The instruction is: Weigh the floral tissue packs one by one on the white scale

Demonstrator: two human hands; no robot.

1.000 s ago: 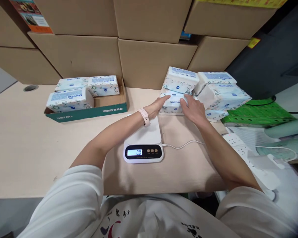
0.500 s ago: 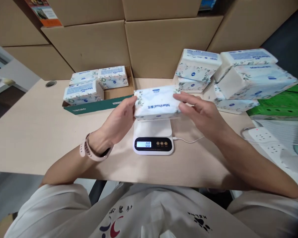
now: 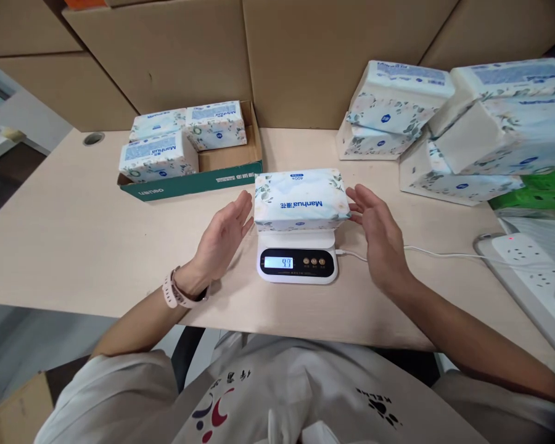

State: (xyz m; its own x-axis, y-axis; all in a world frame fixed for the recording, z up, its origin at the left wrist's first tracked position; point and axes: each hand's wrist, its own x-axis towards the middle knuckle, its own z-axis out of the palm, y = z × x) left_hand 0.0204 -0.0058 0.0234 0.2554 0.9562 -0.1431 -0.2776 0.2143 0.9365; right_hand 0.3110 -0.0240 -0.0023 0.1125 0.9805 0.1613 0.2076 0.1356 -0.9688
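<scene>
A pack of tissues (image 3: 300, 200) with a floral print lies flat on the plate of a white digital scale (image 3: 298, 276). The scale's lit display shows digits too blurred to read surely. Just left of the pack is my left hand (image 3: 224, 237), fingers stretched out and holding nothing. My right hand (image 3: 380, 237) is open at the pack's right end, its fingertips close to the wrapper; whether they touch it I cannot tell. A shallow green box (image 3: 198, 185) behind my left hand holds 3 similar tissue packs (image 3: 160, 157).
More tissue packs (image 3: 388, 111) are stacked at the back right, some resting on a green package (image 3: 531, 188). A white power strip (image 3: 531, 271) lies at the right, and a white cable (image 3: 437, 251) runs to the scale. Large cardboard boxes (image 3: 166, 55) line the table's back.
The tissue pack has come down from between my hands onto the scale. Both hands have let go and spread apart. The display no longer reads 0.0. The view has shifted slightly.
</scene>
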